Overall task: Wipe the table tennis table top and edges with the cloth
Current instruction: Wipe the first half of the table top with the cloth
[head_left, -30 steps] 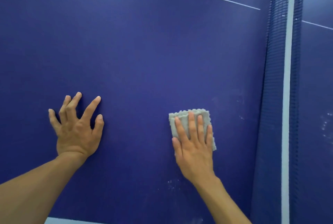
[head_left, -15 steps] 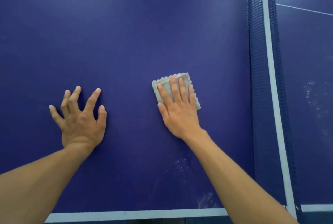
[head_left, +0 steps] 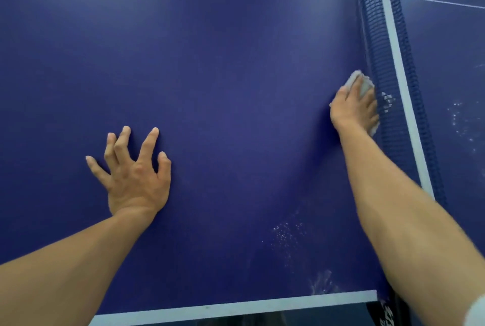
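Note:
The dark blue table tennis table top [head_left: 236, 76] fills the view. My right hand [head_left: 351, 109] presses a small grey cloth [head_left: 364, 86] flat onto the table right beside the foot of the net [head_left: 380, 50]. Most of the cloth is hidden under my fingers; bits show beyond the fingertips and near the heel of the hand. My left hand [head_left: 133, 170] rests on the table at lower left with its fingers spread and holds nothing.
The blue net with its white top band [head_left: 401, 84] runs up the right side. A white edge line [head_left: 236, 307] marks the near table edge. White specks [head_left: 286, 233] lie near that edge and beyond the net [head_left: 462, 118].
My right hand slid the cloth to the right and away from me, from the middle of the table up to the net. My left hand stayed where it was.

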### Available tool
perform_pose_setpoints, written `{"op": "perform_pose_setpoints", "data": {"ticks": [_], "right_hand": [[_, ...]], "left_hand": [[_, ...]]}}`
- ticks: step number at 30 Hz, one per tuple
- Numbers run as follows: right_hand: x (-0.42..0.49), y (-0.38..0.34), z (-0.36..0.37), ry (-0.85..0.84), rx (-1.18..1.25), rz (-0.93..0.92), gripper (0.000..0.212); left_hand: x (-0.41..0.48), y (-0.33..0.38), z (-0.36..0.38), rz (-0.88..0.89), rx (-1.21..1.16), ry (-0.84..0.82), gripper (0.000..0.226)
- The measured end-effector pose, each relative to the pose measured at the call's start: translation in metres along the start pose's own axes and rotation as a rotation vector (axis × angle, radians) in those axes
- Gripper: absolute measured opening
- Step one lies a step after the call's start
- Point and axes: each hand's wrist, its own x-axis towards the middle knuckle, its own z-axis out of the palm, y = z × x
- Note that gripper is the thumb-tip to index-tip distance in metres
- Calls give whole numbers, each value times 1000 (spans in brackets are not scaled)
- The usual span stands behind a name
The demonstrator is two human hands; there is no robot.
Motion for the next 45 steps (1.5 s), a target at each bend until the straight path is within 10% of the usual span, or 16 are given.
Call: {"op": "perform_pose_setpoints", "data": {"ticks": [11, 16, 23, 32, 39, 45], "right_hand": [[-225, -27, 69, -153, -140, -948, 62], [-268, 79, 56, -123, -215, -873, 59], [-173, 122, 23, -136, -89, -263, 62], [-359, 121, 80, -147, -161, -971, 59], [-345, 219, 52, -167, -244, -601, 64], [-357, 109, 79, -132, -215, -679, 64]], "left_hand": [[3, -3, 0, -1, 2, -26, 55], [1, -2, -4, 9, -24, -36, 54], [0, -5, -2, 40, -58, 2, 53], [-71, -31, -9, 216, -171, 10, 49], [-177, -72, -5, 145, -26, -53, 53], [-173, -69, -4, 113, -44, -72, 54]]}}
